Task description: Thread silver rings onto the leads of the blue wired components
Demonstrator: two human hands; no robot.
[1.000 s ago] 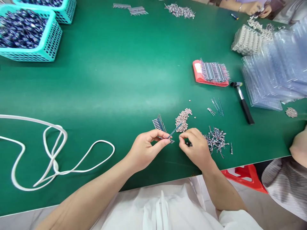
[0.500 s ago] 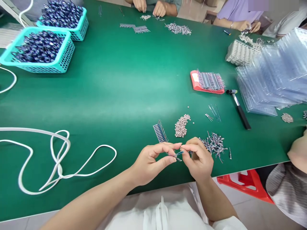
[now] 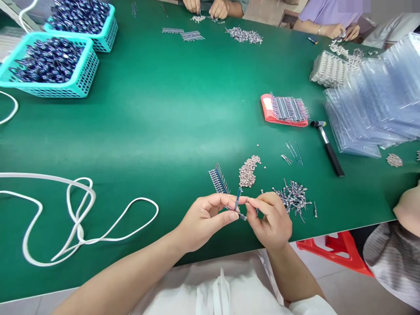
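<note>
My left hand (image 3: 205, 221) is closed in a pinch on a slim blue piece (image 3: 238, 199), which stands up between its thumb and fingers. A short silvery piece (image 3: 243, 216) sticks out at the same fingertips. Close beside it, my right hand (image 3: 271, 221) pinches thumb and forefinger together; a tiny thing at the tips is too small to name. Just beyond the hands lie a row of blue-silver pieces (image 3: 218, 178) and a heap of small round beads (image 3: 248, 171). A loose pile of thin metallic pieces (image 3: 293, 194) is right of my right hand.
White cord (image 3: 78, 218) lies looped at left, below two turquoise baskets (image 3: 82, 81) of dark shiny pieces. A hammer (image 3: 331, 157), a red bundle (image 3: 285, 123) and clear plastic trays (image 3: 367, 109) are at right. Co-workers' hands (image 3: 219, 8) work across the table.
The slim blue piece has swung from lying nearly flat to upright in my left hand. My right fingertips have shifted slightly, still pinched. The view has moved a little.
</note>
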